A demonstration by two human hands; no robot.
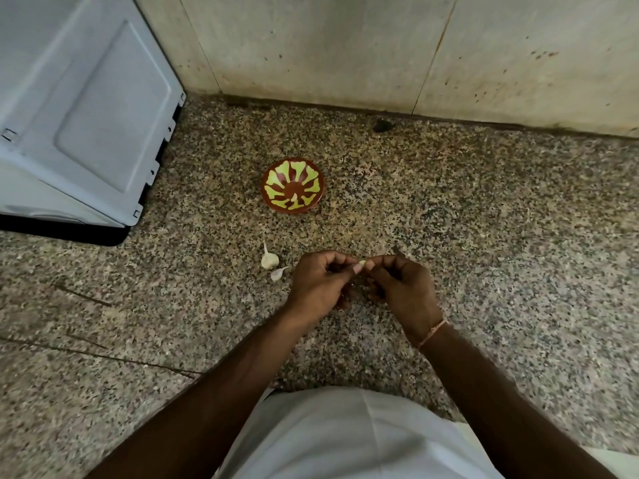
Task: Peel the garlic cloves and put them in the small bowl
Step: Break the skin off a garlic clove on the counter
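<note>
A small garlic clove [362, 263] is pinched between the fingertips of my left hand [320, 285] and my right hand [403, 288], just above the speckled counter. Most of the clove is hidden by my fingers. To the left of my left hand lies a garlic piece with a long stem [269, 259] and a single pale clove [277, 273] beside it. Farther back stands the small red bowl with a yellow pattern [293, 190], with nothing visible inside it.
A white appliance [79, 108] stands at the back left on the granite counter [484, 219]. A stained tiled wall [380, 46] runs along the back. A small dark speck [382, 125] lies at the wall's foot.
</note>
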